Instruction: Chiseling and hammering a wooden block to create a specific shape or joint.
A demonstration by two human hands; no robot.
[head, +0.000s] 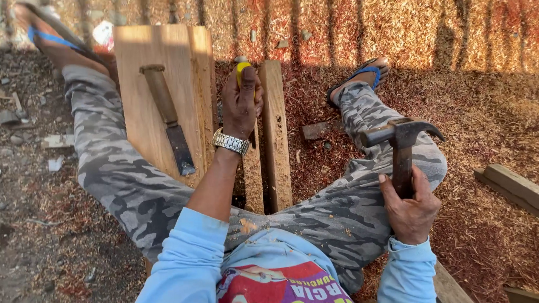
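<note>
My left hand (242,104) is stretched forward and grips a yellow-handled chisel (241,70) held upright against a narrow wooden plank (275,133) between my legs. A metal watch sits on that wrist. My right hand (410,207) holds a claw hammer (401,134) by its handle, raised above my right knee, head pointing left. A second chisel with a wooden handle and dark blade (168,120) lies loose on a wide wooden board (137,102) to the left.
I sit on the ground with my legs apart in camouflage trousers and blue sandals. Sawdust and wood shavings cover the ground ahead and to the right. Timber pieces (522,191) lie at the right edge. Stones and debris lie on dark soil at left.
</note>
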